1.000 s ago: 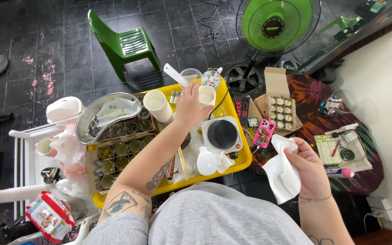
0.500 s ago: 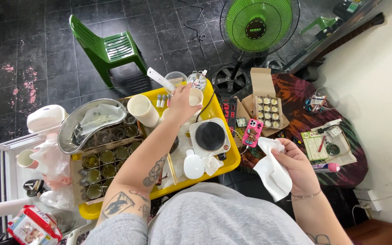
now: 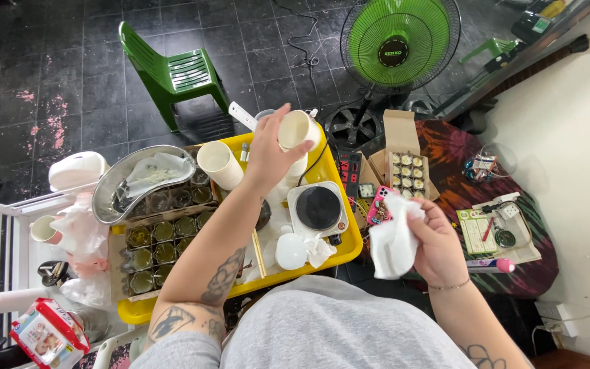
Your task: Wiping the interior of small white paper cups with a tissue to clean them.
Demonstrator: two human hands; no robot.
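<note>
Our left hand (image 3: 268,154) holds a small white cup (image 3: 295,130) up above the yellow tray (image 3: 349,239). Our right hand (image 3: 435,239) squeezes a white cloth (image 3: 392,242) beside the tray. Little jars (image 3: 162,242) fill its left side.

Grey short-sleeved top, plain knit, covering torso and shoulders; both forearms bare below the sleeves. Left arm carries dark line tattoos: one patch on the inner forearm near the elbow, a larger one on the upper arm at the sleeve edge; left hand (image 3: 268,154) bare, no ring or watch visible. Right hand (image 3: 438,239) likewise bare, with a thin bracelet or chain at the wrist and a small dark tattoo showing further up the right forearm.
</note>
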